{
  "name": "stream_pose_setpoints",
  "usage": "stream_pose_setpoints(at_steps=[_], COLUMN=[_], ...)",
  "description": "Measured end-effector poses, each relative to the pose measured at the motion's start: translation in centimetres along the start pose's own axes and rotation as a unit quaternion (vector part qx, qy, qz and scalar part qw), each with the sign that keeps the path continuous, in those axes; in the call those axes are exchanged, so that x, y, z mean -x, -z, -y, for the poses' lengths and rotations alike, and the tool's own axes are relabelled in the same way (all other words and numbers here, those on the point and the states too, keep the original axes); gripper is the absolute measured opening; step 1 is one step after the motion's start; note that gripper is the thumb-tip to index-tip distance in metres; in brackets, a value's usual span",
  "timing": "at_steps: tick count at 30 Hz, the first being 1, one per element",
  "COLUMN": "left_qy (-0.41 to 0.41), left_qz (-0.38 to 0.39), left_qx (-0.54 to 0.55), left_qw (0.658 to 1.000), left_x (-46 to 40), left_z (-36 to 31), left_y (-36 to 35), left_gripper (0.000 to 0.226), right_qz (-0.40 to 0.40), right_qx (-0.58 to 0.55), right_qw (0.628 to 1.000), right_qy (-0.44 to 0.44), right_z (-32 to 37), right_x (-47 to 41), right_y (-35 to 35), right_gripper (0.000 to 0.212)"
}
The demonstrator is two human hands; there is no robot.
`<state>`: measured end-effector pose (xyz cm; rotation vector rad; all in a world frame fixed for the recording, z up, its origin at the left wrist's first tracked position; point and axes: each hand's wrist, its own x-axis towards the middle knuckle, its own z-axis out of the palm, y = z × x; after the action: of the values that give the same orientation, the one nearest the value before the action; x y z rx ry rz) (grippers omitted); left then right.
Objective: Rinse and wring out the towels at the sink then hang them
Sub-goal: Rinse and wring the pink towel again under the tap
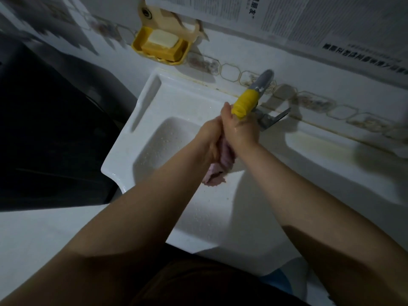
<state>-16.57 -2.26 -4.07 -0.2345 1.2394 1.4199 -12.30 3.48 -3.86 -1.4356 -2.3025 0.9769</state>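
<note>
A dim tiled washroom fills the frame, its wall carrying a patterned border strip and sheets of printed newspaper [309,16] across the upper right. A white sink [141,120] sits at the centre, its basin speckled with water drops. At the upper left of centre a yellow soap dish [138,44] hangs on the wall with a pale bar of soap [162,39] in it. A dark bulky object [48,133], too dark to identify, takes up the left side.

Just above the middle of the frame, over the basin, both hands clasp a pink towel [217,171] twisted into a thick roll. Its long axis runs from the upper centre down toward the lower left of centre, and the free end points down and left, hanging below the hands above the sink's front ledge. The left hand [208,138] wraps the roll from the left, its fingers curled tight around the cloth. The right hand [240,129] grips the upper part, fingers closed over the towel and wet-looking, the thumb raised along the top. Directly behind the right hand, a grey tap [263,81] with a yellow sleeve [245,102] angles down from the wall toward the hands.
</note>
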Motion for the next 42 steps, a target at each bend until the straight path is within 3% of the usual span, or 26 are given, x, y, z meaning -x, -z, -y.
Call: stream_pose_setpoints(at_steps=[3,5,7,9,10,12,15,18,20,22,25,26,28,30,31,33,35,39,42], left_qy=[0.018,0.024,0.058,0.042,0.024,-0.012,-0.087,-0.117,-0.120,-0.109,-0.122,-0.109,-0.048,-0.006,-0.001,0.009,0.020,0.053,0.073], left_qz=[0.004,0.042,0.106,0.166,0.175,0.157,0.142,0.095,0.033,-0.012,-0.073,-0.082,-0.065,-0.044,-0.023,-0.024,0.004,0.090,0.163], left_qx=[-0.082,-0.121,-0.125,-0.183,-0.223,-0.267,-0.272,-0.205,-0.164,-0.124,-0.226,-0.263,-0.153,-0.071,-0.086,-0.118,-0.082,-0.005,-0.021], left_qw=[0.996,0.991,0.985,0.968,0.959,0.951,0.948,0.967,0.979,0.986,0.964,0.955,0.985,0.997,0.996,0.993,0.996,0.995,0.984], left_x=[0.7,1.4,1.3,1.0,0.8,0.2,-0.2,-0.9,-1.3,-1.3,-1.6,-1.6,-0.9,-0.5,-0.5,0.3,1.0,-0.1,-0.7], left_z=[0.6,-0.1,-1.1,-1.8,-1.9,-2.1,-2.1,-1.6,-1.5,-1.1,-0.8,-0.4,0.0,0.7,0.9,0.8,-0.5,-1.6,-1.9], left_y=[-0.1,0.9,3.1,5.1,6.0,7.4,8.4,8.2,7.0,5.4,3.4,2.6,1.2,0.8,0.7,0.4,1.1,3.3,4.5], left_gripper=[0.038,0.037,0.046,0.041,0.034,0.023,0.014,0.030,0.043,0.048,0.029,0.031,0.029,0.036,0.036,0.045,0.049,0.063,0.068], right_qz=[0.024,0.055,0.101,0.143,0.165,0.212,0.226,0.142,0.061,0.030,0.006,-0.021,-0.036,-0.008,0.016,0.088,0.135,0.246,0.318], right_qx=[0.096,0.090,-0.057,-0.291,-0.382,-0.447,-0.422,-0.351,-0.292,-0.191,-0.006,0.019,0.006,-0.032,-0.033,-0.036,-0.107,-0.371,-0.378], right_qw=[0.992,0.990,0.980,0.908,0.868,0.828,0.839,0.904,0.949,0.981,0.988,0.991,0.999,0.996,0.994,0.990,0.981,0.877,0.858], right_qy=[-0.075,-0.098,-0.160,-0.264,-0.273,-0.265,-0.259,-0.198,-0.105,0.020,0.152,0.132,0.004,-0.086,-0.105,-0.104,-0.095,-0.182,-0.138], right_z=[-1.4,-2.0,-2.6,-3.3,-3.8,-4.3,-3.9,-3.0,-2.3,-1.7,-0.3,0.0,-0.1,-0.9,-1.7,-2.8,-3.5,-3.2,-3.9], right_x=[-3.0,-3.8,-4.2,-4.3,-4.2,-4.0,-3.3,-2.4,-0.9,1.4,4.1,3.7,1.0,-1.3,-2.2,-2.7,-2.3,-1.1,0.2], right_y=[0.0,0.0,0.3,1.1,1.4,1.9,3.0,2.6,1.8,0.4,-1.3,-1.6,-2.0,-1.2,-1.0,-0.3,-0.1,0.8,1.6], right_gripper=[0.046,0.043,0.029,0.026,0.028,0.031,0.031,0.021,0.029,0.044,0.048,0.048,0.041,0.036,0.039,0.032,0.031,0.040,0.048])
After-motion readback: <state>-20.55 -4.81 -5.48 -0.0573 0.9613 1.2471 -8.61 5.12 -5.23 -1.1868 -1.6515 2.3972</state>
